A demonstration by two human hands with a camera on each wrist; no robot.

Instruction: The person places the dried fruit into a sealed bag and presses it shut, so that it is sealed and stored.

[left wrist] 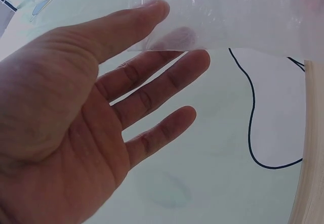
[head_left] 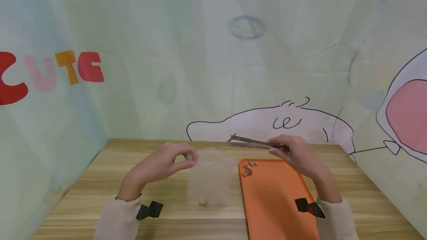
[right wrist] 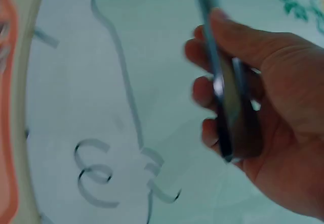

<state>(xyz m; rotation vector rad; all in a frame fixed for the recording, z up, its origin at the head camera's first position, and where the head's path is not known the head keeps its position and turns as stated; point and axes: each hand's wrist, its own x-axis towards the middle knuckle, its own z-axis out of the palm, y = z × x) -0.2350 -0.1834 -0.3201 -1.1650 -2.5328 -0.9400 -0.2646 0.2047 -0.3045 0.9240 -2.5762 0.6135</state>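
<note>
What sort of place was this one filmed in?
Likely a makeshift indoor recording booth: cartoon-printed cloth hangs behind and beside a wood-grain table, and a black device sits at each wrist.

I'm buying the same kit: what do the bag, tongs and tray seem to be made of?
Bag: thin, hazy plastic film with some gloss, since it is translucent and catches highlights.
Tongs: probably polished metal, judging by the bright reflections.
Tray: likely smooth plastic in even orange, though coated metal isn't ruled out.
</note>
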